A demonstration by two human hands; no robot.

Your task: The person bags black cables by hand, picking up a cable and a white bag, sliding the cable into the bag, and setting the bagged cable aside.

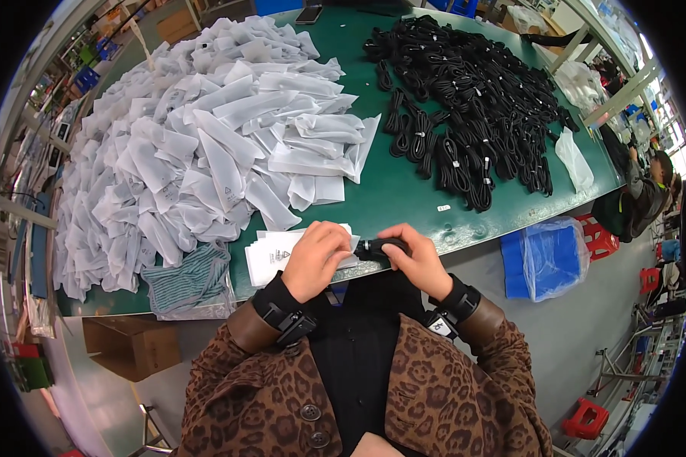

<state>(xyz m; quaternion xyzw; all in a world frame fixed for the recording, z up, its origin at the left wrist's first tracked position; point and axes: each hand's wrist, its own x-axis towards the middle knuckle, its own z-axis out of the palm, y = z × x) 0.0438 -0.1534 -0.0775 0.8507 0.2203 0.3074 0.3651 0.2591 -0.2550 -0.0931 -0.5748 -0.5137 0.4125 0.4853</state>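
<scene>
Above the table's front edge, my right hand (419,260) grips a coiled black cable (373,247) with its fingers closed round one end. The other end of the coil points toward my left hand (315,260), whose fingers are pinched on the edge of a white translucent plastic bag. That bag's edge meets the coil's tip; whether the tip is inside it cannot be made out. Beneath my left hand lies a stack of flat white bags (264,260) with small dark print.
A big heap of filled white bags (229,129) covers the table's left side. Bundled black cables (465,91) are piled at the right, beside a loose bag (574,161). A striped cloth (187,282) lies front left. A blue bin (537,259) stands right of the green table (404,209).
</scene>
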